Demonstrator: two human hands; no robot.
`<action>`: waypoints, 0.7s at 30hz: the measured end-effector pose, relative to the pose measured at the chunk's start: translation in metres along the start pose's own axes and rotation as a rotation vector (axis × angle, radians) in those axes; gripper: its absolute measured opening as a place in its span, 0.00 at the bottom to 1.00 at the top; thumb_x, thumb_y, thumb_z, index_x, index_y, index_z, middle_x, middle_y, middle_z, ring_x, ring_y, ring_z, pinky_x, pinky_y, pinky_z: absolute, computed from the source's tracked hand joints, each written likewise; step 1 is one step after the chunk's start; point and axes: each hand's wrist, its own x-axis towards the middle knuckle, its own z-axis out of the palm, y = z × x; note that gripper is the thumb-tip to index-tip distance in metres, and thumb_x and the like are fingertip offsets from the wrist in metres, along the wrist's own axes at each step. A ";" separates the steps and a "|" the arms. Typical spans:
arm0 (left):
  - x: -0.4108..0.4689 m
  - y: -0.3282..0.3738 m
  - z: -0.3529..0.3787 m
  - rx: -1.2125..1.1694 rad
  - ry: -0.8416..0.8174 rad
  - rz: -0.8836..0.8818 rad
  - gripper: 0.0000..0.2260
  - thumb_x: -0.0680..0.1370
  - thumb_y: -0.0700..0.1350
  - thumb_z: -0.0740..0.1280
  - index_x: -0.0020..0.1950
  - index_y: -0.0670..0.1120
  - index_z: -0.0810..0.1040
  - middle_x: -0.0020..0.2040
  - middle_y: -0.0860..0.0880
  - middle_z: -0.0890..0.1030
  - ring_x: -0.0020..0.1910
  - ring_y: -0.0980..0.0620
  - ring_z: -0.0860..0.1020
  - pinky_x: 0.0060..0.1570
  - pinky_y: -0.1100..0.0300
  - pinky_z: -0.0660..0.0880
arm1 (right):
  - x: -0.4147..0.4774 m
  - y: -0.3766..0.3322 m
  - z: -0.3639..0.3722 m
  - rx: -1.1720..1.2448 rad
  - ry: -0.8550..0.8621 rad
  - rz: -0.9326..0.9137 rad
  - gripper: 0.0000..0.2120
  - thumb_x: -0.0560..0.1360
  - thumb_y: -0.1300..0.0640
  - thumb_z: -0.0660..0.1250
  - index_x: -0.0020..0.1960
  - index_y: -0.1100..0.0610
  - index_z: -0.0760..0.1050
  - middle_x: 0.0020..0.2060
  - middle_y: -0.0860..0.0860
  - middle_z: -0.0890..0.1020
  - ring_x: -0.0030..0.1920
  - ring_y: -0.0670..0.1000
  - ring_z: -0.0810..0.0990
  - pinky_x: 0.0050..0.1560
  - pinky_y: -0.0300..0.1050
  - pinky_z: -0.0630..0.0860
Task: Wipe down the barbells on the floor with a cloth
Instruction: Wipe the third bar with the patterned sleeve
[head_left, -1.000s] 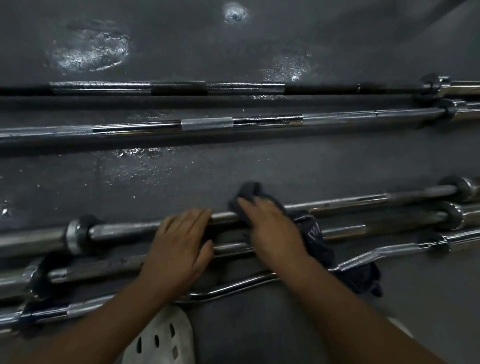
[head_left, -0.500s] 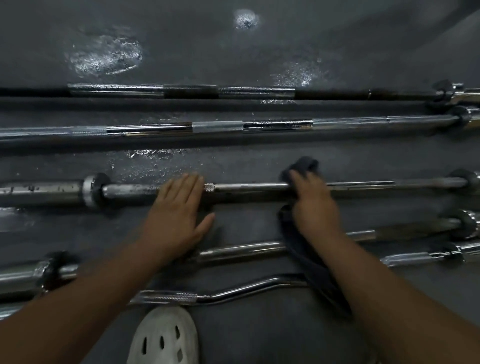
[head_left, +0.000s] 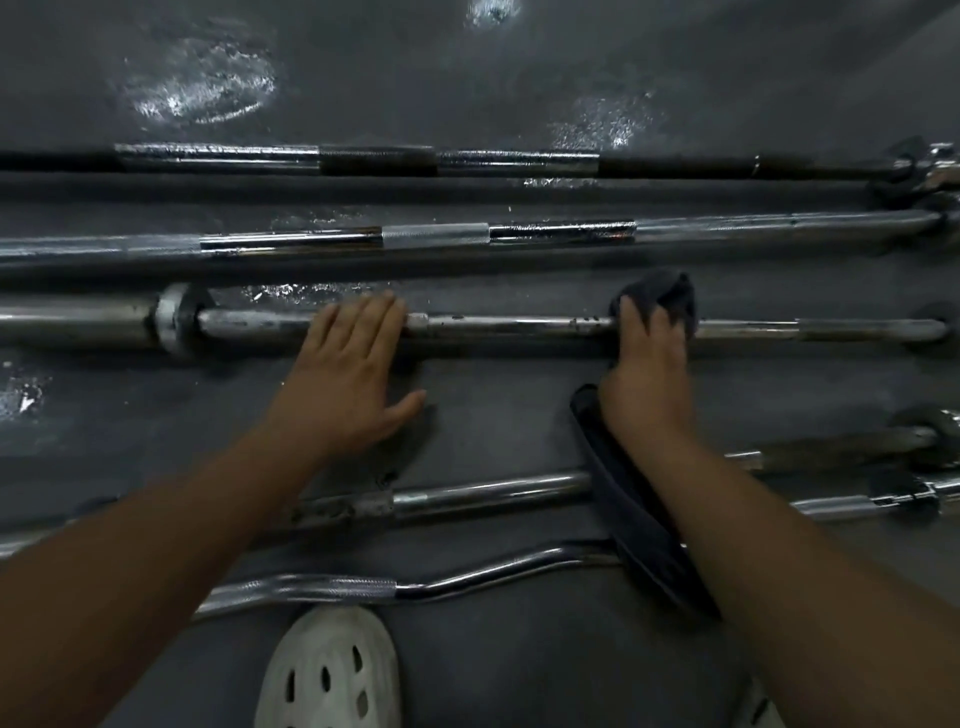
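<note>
We find bare floor (head_left: 509, 415) free between our left grip (head_left: 348, 374) and right grip (head_left: 647, 369) | middle barbell (head_left: 519, 330) bars the far side, near bar (head_left: 488, 493) the near side | cloth (head_left: 634, 519) lies across near bar and curl bar (head_left: 363, 590) | shoe (head_left: 332, 675) just beside that, nearest us

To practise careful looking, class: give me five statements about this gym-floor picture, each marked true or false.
1. The right hand holds a dark cloth on a barbell. True.
2. The left hand grips a bottle. False: it rests flat on that same barbell.
3. The shoe is black. False: it is white.
4. The floor has wet patches. True.
5. Every bar is straight. False: the nearest bar is bent.
</note>
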 end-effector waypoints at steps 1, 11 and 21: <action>0.007 -0.002 -0.003 -0.001 -0.017 -0.007 0.42 0.72 0.70 0.52 0.80 0.45 0.54 0.78 0.43 0.60 0.77 0.44 0.57 0.76 0.48 0.46 | -0.005 -0.018 0.003 -0.018 -0.016 0.003 0.37 0.75 0.65 0.62 0.80 0.51 0.52 0.79 0.56 0.53 0.78 0.63 0.49 0.74 0.57 0.60; -0.021 0.013 -0.016 -0.225 0.093 -0.070 0.30 0.72 0.60 0.58 0.68 0.45 0.73 0.66 0.45 0.75 0.64 0.43 0.72 0.67 0.48 0.65 | -0.002 -0.007 -0.002 0.091 0.001 -0.194 0.33 0.69 0.61 0.58 0.74 0.50 0.65 0.71 0.56 0.66 0.71 0.62 0.65 0.67 0.57 0.70; -0.058 0.044 -0.001 -0.255 -0.019 0.075 0.23 0.80 0.57 0.54 0.65 0.44 0.75 0.56 0.44 0.81 0.51 0.41 0.79 0.52 0.50 0.74 | -0.069 -0.036 0.013 0.078 -0.215 -0.394 0.35 0.72 0.65 0.62 0.75 0.43 0.62 0.71 0.51 0.66 0.70 0.58 0.68 0.62 0.54 0.74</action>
